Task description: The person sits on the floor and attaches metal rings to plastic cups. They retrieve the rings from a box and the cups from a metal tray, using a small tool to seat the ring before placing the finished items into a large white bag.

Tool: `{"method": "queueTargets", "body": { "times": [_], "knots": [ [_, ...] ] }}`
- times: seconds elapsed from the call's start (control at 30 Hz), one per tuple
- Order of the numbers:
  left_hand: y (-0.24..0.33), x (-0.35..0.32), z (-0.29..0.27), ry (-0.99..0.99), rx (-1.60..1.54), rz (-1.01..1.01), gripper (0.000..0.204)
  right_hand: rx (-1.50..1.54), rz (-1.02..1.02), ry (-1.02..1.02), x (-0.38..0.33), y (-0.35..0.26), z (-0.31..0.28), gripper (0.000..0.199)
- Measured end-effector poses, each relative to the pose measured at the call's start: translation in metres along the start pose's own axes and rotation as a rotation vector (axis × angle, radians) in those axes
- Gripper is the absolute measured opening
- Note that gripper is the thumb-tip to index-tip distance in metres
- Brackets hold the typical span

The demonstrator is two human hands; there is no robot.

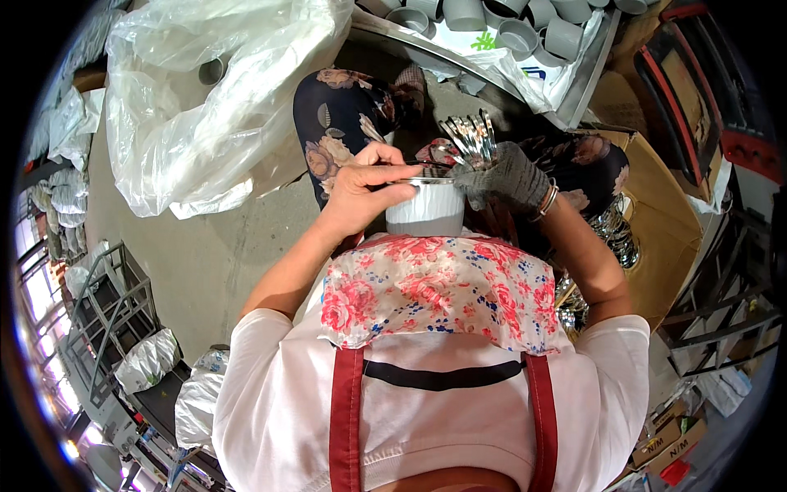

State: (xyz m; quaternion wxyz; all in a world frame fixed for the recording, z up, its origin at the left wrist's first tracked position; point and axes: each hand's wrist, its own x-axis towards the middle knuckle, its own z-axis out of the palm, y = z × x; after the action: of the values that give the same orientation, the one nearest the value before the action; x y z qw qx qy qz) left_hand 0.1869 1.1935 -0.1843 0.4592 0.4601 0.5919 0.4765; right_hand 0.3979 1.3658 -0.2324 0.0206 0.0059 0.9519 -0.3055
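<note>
- A white cup point(426, 211) sits at the person's lap, just above a floral cloth point(434, 287).
- The bare left hand point(361, 190) pinches its metal rim.
- The gloved right hand point(507, 176) clutches a bundle of metal spoons point(469, 138).
- Grey cups point(492, 20) crowd the table beyond.

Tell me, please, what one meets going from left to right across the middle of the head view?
Plastic bag → left hand → grey cup → right hand in a knit glove, holding a bunch of metal spoons → cardboard box.
</note>
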Motion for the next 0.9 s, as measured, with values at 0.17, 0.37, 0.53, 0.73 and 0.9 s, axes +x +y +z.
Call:
{"method": "queueTargets", "body": {
  "times": [0.17, 0.37, 0.53, 0.73, 0.9],
  "knots": [
    [-0.018, 0.006, 0.0, 0.062, -0.224, -0.033, 0.019, 0.582, 0.221, 0.198, 0.001, -0.008, 0.002, 0.016],
    [0.005, 0.009, 0.005, -0.002, -0.623, -0.392, 0.054, 0.707, 0.383, 0.27, -0.01, -0.042, -0.024, 0.022],
    [0.028, 0.013, 0.001, -0.051, -0.765, -0.414, 0.049, 1.078, 0.681, 0.582, -0.001, -0.062, -0.028, 0.03],
    [0.035, 0.017, 0.006, -0.044, -0.803, -0.47, 0.014, 0.983, 0.564, 0.351, 0.007, -0.06, -0.043, 0.03],
    [0.043, 0.025, 0.004, -0.068, -0.846, -0.428, 0.007, 1.167, 0.541, 0.309, 0.022, -0.06, -0.06, 0.038]
  ]
}}
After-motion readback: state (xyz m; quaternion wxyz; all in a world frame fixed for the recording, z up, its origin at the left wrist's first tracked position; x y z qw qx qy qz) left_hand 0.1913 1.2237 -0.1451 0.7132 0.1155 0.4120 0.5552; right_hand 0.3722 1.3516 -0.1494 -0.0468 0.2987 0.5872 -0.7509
